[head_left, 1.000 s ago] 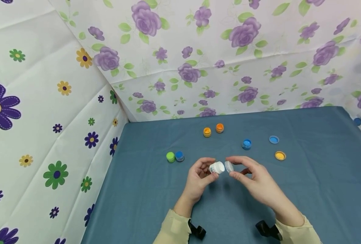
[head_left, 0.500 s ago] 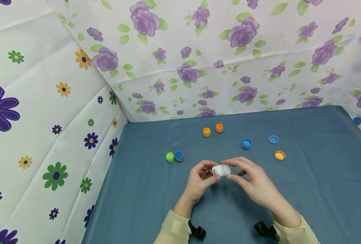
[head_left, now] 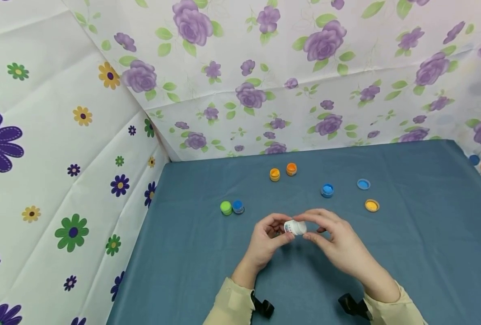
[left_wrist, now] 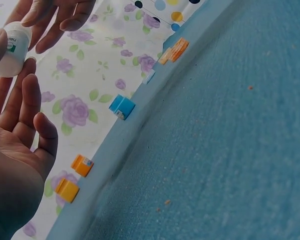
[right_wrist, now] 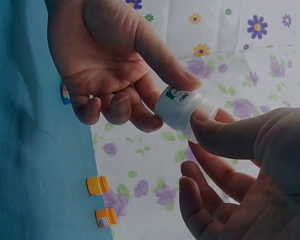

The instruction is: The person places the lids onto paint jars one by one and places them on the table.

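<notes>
A small white paint jar (head_left: 290,227) with a printed label is held tilted on its side above the table. My left hand (head_left: 264,241) grips the jar's body between thumb and fingers. Opposite it, my right hand (head_left: 342,241) pinches the translucent lid (right_wrist: 205,106), which sits at the jar's mouth. In the right wrist view the label faces the camera, and both thumbs show on the jar and lid. The left wrist view catches the jar (left_wrist: 14,52) at its upper left edge, with right-hand fingers (left_wrist: 52,32) beside it.
At the back stand open yellow (head_left: 274,175) and orange (head_left: 291,169) jars, with an open blue jar (head_left: 327,191) farther right. Blue (head_left: 363,184) and yellow (head_left: 372,206) lids lie beyond it. Green (head_left: 226,208) and dark blue (head_left: 238,207) jars stand together at left.
The right hand has brought the lid left onto the jar's mouth, closing the gap that showed a second ago. The jar has turned slightly and shifted right.
</notes>
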Available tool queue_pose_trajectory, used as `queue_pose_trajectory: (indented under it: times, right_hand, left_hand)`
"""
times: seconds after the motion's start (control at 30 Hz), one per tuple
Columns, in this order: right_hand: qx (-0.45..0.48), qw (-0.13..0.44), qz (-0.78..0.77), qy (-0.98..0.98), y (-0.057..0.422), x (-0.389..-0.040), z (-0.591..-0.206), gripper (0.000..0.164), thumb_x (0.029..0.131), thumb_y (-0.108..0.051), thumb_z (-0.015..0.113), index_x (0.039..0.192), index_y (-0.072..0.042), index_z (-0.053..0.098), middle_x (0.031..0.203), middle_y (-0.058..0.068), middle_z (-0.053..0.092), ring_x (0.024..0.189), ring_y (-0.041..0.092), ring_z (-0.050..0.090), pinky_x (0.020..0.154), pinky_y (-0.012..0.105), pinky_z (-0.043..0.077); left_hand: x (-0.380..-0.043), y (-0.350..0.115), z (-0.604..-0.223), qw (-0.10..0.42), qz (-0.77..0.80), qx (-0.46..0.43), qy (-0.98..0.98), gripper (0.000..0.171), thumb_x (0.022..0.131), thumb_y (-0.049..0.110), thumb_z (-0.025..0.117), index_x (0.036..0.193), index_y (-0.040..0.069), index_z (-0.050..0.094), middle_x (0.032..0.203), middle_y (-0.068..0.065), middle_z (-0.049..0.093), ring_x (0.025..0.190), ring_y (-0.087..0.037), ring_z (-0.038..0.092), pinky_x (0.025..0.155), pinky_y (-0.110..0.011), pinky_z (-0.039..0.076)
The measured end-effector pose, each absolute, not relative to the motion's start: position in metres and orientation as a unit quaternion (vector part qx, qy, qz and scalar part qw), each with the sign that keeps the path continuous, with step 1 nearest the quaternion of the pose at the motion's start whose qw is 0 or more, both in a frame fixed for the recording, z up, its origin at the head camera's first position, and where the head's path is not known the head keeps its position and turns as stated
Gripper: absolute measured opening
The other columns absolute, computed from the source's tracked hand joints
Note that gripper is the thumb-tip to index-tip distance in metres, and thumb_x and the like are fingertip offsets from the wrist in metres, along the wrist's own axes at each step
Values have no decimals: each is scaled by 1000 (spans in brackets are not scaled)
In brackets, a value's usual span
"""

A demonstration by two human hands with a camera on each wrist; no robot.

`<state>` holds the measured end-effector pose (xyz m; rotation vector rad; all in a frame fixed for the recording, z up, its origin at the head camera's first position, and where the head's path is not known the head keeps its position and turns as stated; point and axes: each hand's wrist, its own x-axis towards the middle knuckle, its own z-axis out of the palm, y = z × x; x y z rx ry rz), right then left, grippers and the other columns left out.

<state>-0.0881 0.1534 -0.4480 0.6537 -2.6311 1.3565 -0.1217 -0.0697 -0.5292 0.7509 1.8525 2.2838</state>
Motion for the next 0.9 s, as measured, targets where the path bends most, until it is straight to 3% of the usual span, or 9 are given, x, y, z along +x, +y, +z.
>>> queue_pose_trajectory:
  times: [0.23, 0.37, 0.57, 0.9]
  right_hand:
    - [207, 42, 429, -878, 152, -88, -448, 45, 96, -10, 82, 137, -25, 70, 130, -7, 67, 109, 13, 65, 84, 42, 59]
    - [183, 25, 412, -892, 151, -87, -448, 36, 100, -27, 78, 135, -20, 71, 116, -9, 68, 103, 12, 63, 84, 44, 58]
    - [142, 0, 382, -913, 150, -87, -448, 28, 104, -47, 70, 114, -21, 73, 97, -11, 66, 93, 14, 60, 77, 40, 55]
    - [115, -43, 361, -924, 150, -86, -447, 48, 110, -63, 46, 85, -26, 63, 69, -3, 48, 62, 17, 44, 55, 33, 39]
  left_hand:
    - [-123, -71, -530, 48, 746, 250, 616, 48, 100, 28, 81, 126, -9, 65, 101, 1, 68, 85, -12, 59, 77, -27, 52]
    - [-123, -71, -529, 41, 740, 254, 621, 43, 98, 23, 82, 125, -7, 67, 100, -13, 68, 84, -13, 61, 76, -30, 55]
    - [-122, -72, -528, 34, 728, 278, 626, 35, 97, 14, 82, 124, -6, 70, 95, -27, 63, 78, -16, 60, 71, -32, 56]
    - [-122, -69, -529, 49, 722, 299, 622, 40, 98, 22, 82, 125, -5, 69, 96, -25, 64, 80, -13, 60, 73, -27, 56]
